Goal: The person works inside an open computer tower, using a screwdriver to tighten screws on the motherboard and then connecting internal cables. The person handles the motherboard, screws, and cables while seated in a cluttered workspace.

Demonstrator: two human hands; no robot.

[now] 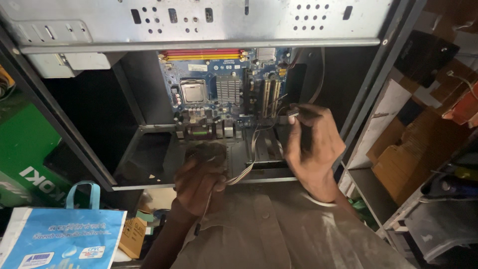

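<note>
While the open grey metal computer case [79,149] held a blue motherboard [224,84], the right hand [311,144] pinched a small connector [294,115]; the left hand [196,182] gripped thin wires [244,172], their ends hidden.

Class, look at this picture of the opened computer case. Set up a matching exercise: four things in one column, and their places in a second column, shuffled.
1. blue circuit board
2. ribbed silver heatsink
3. blue-and-white carrier bag
4. brown cardboard boxes

A. bottom left corner
B. right-hand shelf
C. inside the grey metal case
D. beside the square silver processor

Pairs: 1-C, 2-D, 3-A, 4-B.
</note>
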